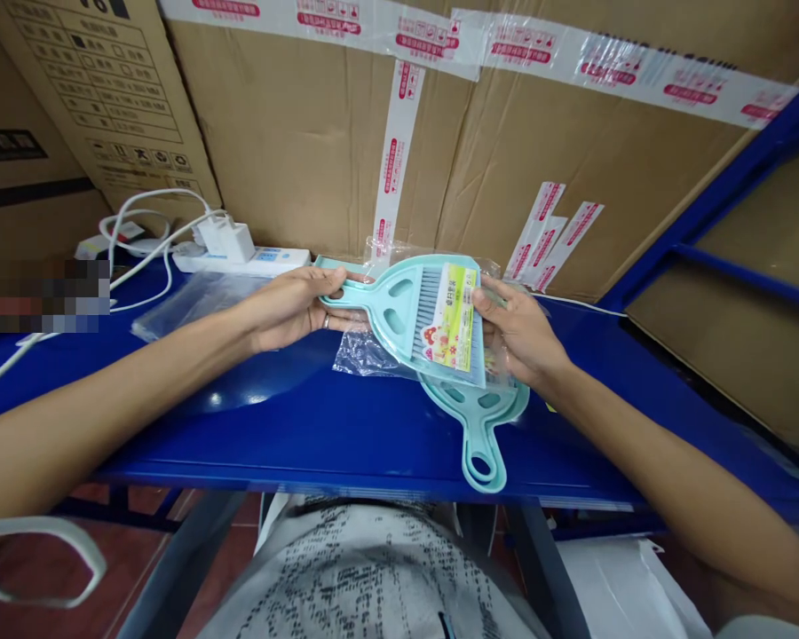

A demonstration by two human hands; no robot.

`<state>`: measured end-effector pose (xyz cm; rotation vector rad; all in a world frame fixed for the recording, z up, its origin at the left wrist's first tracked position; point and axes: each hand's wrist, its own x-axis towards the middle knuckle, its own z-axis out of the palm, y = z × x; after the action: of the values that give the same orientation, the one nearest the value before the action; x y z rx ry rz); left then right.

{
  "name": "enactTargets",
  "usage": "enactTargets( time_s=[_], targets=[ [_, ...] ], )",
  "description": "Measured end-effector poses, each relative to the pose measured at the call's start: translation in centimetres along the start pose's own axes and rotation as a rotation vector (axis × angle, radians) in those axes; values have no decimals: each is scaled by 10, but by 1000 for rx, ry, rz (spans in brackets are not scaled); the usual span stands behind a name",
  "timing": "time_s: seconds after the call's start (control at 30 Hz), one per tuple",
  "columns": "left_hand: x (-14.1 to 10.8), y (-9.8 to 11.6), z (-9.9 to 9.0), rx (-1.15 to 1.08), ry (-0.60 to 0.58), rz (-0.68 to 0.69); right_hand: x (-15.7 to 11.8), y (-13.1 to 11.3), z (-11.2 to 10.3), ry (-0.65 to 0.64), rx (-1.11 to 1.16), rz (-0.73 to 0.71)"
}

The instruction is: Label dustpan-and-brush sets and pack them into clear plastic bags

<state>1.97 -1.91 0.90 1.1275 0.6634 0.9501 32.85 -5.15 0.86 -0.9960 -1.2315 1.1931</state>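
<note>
A light teal dustpan and brush set point(392, 306) in clear plastic wrap is held level above the blue table, its handle to the left. My left hand point(293, 306) grips the handle end, thumb on top and fingers beneath. My right hand point(523, 328) pinches the opposite edge beside the grey-blue bristles, thumb on top. A printed yellow and white card point(454, 315) lies over the bristles. Under the held set, a second teal dustpan point(483, 435) rests on the table, handle towards me; its upper part is hidden.
Clear plastic bags point(203, 306) lie at the left of the blue table point(240, 435). Behind them are a white power strip point(272, 260) with a charger plugged in and loose white cables. A large taped cardboard box point(306, 133) stands along the back, and a blue metal frame point(725, 186) at the right.
</note>
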Motion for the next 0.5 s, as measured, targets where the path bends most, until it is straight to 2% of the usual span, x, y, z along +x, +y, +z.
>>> enactTargets(
  time_s=[0.23, 0.5],
  targets=[
    [-3, 7, 1, 33, 2, 1, 4, -8, -10, 53, 6, -52],
    [-4, 5, 3, 5, -21, 31, 5, -3, -6, -13, 70, -9]
  ],
)
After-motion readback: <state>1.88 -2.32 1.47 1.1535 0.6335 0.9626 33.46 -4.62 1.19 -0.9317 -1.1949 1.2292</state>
